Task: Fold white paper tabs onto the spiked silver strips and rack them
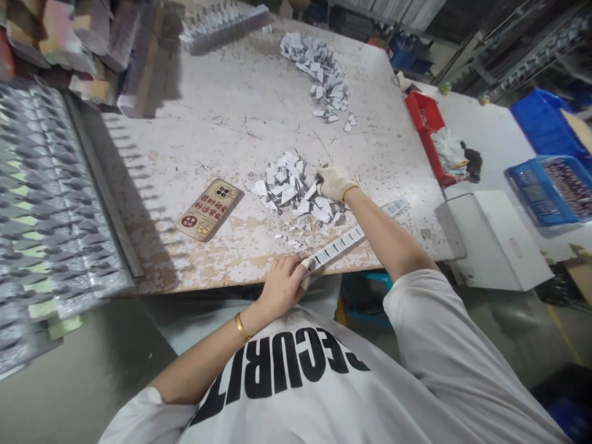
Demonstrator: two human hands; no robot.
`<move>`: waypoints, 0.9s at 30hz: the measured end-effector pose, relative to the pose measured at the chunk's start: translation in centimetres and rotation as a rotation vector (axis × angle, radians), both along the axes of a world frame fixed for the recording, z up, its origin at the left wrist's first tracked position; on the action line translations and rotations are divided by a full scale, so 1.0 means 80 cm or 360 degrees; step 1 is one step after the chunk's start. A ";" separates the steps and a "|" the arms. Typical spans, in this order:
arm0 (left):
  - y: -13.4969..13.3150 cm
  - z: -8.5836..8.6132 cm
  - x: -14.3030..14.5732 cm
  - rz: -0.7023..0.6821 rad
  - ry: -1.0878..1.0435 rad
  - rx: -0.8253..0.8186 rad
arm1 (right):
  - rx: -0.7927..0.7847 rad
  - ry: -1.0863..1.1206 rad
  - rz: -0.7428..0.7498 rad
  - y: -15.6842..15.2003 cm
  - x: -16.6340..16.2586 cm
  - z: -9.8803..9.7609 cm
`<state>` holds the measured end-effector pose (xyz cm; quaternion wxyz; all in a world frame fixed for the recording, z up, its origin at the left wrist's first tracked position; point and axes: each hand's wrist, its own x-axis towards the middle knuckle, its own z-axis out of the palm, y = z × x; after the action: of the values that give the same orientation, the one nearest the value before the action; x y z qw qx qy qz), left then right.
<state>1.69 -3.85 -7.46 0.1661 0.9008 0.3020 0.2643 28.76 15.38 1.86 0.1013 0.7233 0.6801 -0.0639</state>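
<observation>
left hand: the bare left hand (pixel 283 287), a gold bangle at its wrist, closes narrowly on the near end of a long white paper strip with black tick marks (pixel 335 248); its fingers wrap the strip's edge.

right hand: the right hand in a white knit glove (pixel 333 184) sits bunched against the near-right side of a loose heap of white-and-grey paper offcuts (pixel 289 188); from here I cannot tell whether it pinches a piece.

strip: it lies just nearer than the heap, running under the right forearm; a further stretch shows beyond that arm.

offcuts: a second, longer heap of white-and-grey offcuts (pixel 319 71) lies well beyond the first heap; a few scraps sit just nearer.

surroundings: a tan patterned phone (pixel 209 209) lies left of the heap on a chipped white worktable (pixel 222 123); a red plastic crate (pixel 428 129) stands to its right.
</observation>
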 end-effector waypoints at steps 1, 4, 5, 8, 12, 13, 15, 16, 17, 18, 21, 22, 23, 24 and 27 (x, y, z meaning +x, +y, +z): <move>-0.002 -0.002 0.002 0.0019 0.0009 -0.0012 | 0.0061 0.0006 -0.0002 -0.008 0.001 0.000; -0.006 -0.004 0.012 0.0072 0.0040 -0.0069 | 0.0297 0.0027 0.0001 -0.040 0.001 0.003; -0.006 -0.003 0.017 0.0086 0.0054 -0.0089 | 0.0380 0.0030 0.0019 -0.053 0.000 0.005; -0.004 0.002 0.029 0.0061 0.0081 -0.0159 | 0.0709 0.0024 0.0186 -0.091 -0.005 0.007; 0.014 0.016 0.031 -0.0030 -0.0098 -0.0398 | 0.0956 0.0013 0.0467 -0.116 -0.014 -0.006; 0.021 0.020 0.028 0.0004 -0.0191 -0.0497 | 0.0970 0.0022 0.0516 -0.118 -0.017 -0.012; 0.039 0.031 0.021 0.0181 -0.0415 -0.0761 | 0.1005 0.0066 0.0601 -0.123 -0.025 -0.025; 0.048 0.036 0.017 0.0304 -0.0546 -0.0918 | 0.1025 0.0103 0.0637 -0.127 -0.031 -0.030; 0.056 0.042 0.014 0.0413 -0.0692 -0.1091 | 0.1041 0.0147 0.0658 -0.132 -0.038 -0.033; 0.064 0.048 0.011 0.0485 -0.0846 -0.1277 | 0.1038 0.0198 0.0666 -0.139 -0.046 -0.035; 0.080 0.063 0.008 0.0402 -0.1261 -0.1811 | 0.0820 0.0334 0.0693 -0.167 -0.071 -0.028; 0.081 0.066 0.008 0.0336 -0.1368 -0.1934 | 0.0704 0.0360 0.0693 -0.176 -0.078 -0.023; 0.081 0.068 0.008 0.0289 -0.1456 -0.2014 | 0.0610 0.0374 0.0676 -0.184 -0.082 -0.017; 0.079 0.069 0.008 0.0273 -0.1527 -0.2051 | 0.0560 0.0378 0.0638 -0.191 -0.085 -0.010; 0.071 0.069 0.004 0.0290 -0.1601 -0.2035 | 0.0668 0.0509 0.0385 -0.202 -0.083 0.004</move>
<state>1.99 1.81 -1.94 0.7412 0.3777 0.3558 0.4259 22.09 -0.80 2.20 -0.1523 0.6227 0.7672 -0.0225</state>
